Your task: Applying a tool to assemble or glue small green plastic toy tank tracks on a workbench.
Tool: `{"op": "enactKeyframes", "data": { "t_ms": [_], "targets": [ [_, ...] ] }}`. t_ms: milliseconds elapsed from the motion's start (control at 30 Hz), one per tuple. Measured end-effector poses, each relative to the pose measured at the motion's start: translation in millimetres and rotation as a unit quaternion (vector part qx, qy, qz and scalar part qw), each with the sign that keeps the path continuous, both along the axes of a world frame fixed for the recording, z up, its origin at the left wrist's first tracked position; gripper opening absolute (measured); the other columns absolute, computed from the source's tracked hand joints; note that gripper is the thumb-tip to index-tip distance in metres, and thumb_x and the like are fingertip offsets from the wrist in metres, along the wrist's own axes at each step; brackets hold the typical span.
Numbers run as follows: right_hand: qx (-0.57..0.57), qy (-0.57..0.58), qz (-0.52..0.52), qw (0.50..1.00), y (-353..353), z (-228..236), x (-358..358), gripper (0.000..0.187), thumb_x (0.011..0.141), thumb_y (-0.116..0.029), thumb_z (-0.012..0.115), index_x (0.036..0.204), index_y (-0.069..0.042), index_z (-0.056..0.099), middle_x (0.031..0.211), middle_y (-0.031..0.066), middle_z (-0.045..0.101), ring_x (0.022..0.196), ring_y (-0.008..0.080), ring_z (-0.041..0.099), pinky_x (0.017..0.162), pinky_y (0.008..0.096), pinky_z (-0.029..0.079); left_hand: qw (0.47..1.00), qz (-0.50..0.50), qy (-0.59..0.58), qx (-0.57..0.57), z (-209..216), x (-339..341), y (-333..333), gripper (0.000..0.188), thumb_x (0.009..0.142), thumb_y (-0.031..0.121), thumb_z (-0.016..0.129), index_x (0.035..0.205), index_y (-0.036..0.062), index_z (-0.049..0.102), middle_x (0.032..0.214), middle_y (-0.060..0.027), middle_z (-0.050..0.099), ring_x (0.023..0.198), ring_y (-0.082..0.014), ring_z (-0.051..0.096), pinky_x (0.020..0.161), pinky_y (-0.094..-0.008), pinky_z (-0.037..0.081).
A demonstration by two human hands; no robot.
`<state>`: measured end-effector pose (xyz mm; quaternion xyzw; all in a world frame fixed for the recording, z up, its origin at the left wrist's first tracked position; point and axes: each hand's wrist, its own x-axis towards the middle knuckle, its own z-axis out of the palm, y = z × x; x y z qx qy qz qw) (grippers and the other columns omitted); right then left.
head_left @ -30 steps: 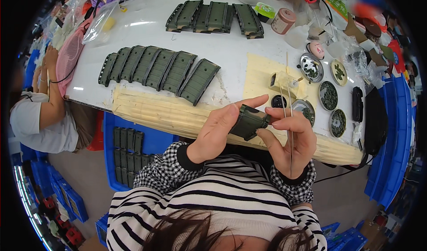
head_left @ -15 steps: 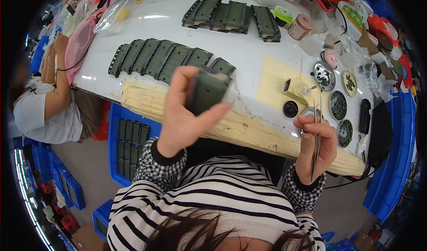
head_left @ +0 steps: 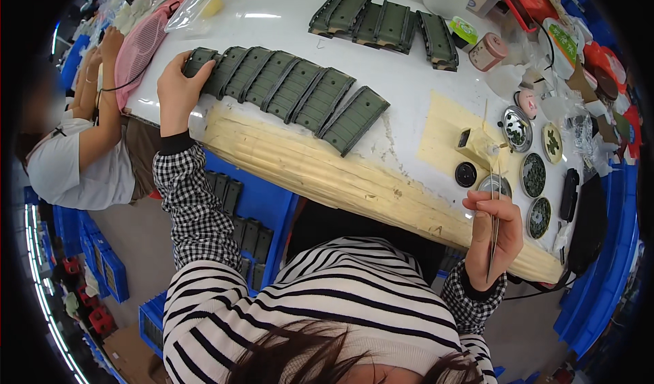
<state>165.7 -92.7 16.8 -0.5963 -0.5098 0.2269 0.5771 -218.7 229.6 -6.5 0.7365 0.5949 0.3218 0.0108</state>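
Observation:
My left hand (head_left: 178,91) is at the left end of a row of dark green curved plastic panels, thumb and fingers closed about the end panel (head_left: 199,60). The panels lie side by side on the white table, with dark ribbed edges between them. At the row's right end, another green panel (head_left: 354,120) sits at a slant. My right hand (head_left: 499,237) holds a pair of thin metal tweezers (head_left: 493,248) upright over the table's front edge, near a small round metal dish (head_left: 495,185).
More green panels (head_left: 364,22) lie at the back. To the right stand dishes of small dark pieces (head_left: 533,175), a small yellow-wrapped container (head_left: 480,146) and a black round cap (head_left: 465,174). Below the table, a blue crate (head_left: 269,197) holds dark panels. A person (head_left: 78,152) sits at the left.
My left hand has moved left, from holding a green panel over the row to the row's left end. My right hand still holds the tweezers. The whole view has shifted a little.

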Motion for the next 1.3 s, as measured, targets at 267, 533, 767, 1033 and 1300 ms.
{"op": "enactKeyframes", "data": {
  "t_ms": [267,533,767,1033,1300],
  "targets": [
    [-0.010,-0.008,0.008,1.000,0.4,-1.4,0.1,0.011,0.087,0.006,0.057,0.098,0.003,0.058,0.099,0.0183,0.064,0.086,0.0213,0.063,0.082,0.0318,0.050,0.993,0.014,0.111,0.048,0.3,0.6,1.1,0.051,0.083,0.036,0.072,0.116,-0.0017,0.063,0.101,-0.0203,0.064,0.084,-0.0306,0.065,0.075,-0.0369,0.051],
    [0.024,-0.002,0.025,0.999,-2.5,-3.6,2.8,0.022,0.094,-0.016,0.056,0.102,0.004,0.058,0.100,0.0186,0.065,0.087,0.0229,0.063,0.084,0.0340,0.049,0.969,-0.222,-0.078,-0.074,32.4,121.9,21.0,0.047,0.092,0.029,0.065,0.126,-0.0015,0.056,0.102,-0.0121,0.066,0.095,-0.0200,0.063,0.079,-0.0309,0.050],
    [0.045,0.029,0.010,0.999,-16.3,-0.9,5.1,0.053,0.099,-0.042,0.045,0.117,0.008,0.051,0.104,0.0190,0.066,0.099,0.0257,0.064,0.092,0.0363,0.046,0.957,-0.225,0.172,-0.060,37.3,221.5,45.1,0.060,0.079,0.046,0.070,0.105,-0.0066,0.059,0.089,-0.0263,0.066,0.086,-0.0399,0.064,0.077,-0.0447,0.051],
    [-0.073,0.021,-0.085,0.993,-32.7,4.0,45.0,0.026,0.085,0.005,0.064,0.111,0.008,0.061,0.105,0.0165,0.068,0.100,0.0196,0.066,0.085,0.0268,0.049,0.952,-0.263,-0.049,-0.145,74.6,187.3,24.8,0.055,0.087,0.034,0.065,0.123,-0.0055,0.051,0.098,-0.0188,0.065,0.091,-0.0295,0.063,0.080,-0.0375,0.050],
    [-0.086,-0.161,-0.120,0.976,-26.4,-21.2,62.9,0.011,0.088,-0.012,0.066,0.090,-0.002,0.069,0.080,0.0079,0.064,0.078,0.0237,0.055,0.074,0.0323,0.041,0.689,-0.394,-0.481,-0.372,72.3,152.3,-109.5,0.064,0.086,0.028,0.066,0.134,-0.0047,0.038,0.099,-0.0111,0.059,0.094,-0.0220,0.065,0.083,-0.0298,0.054]
  ]
}}
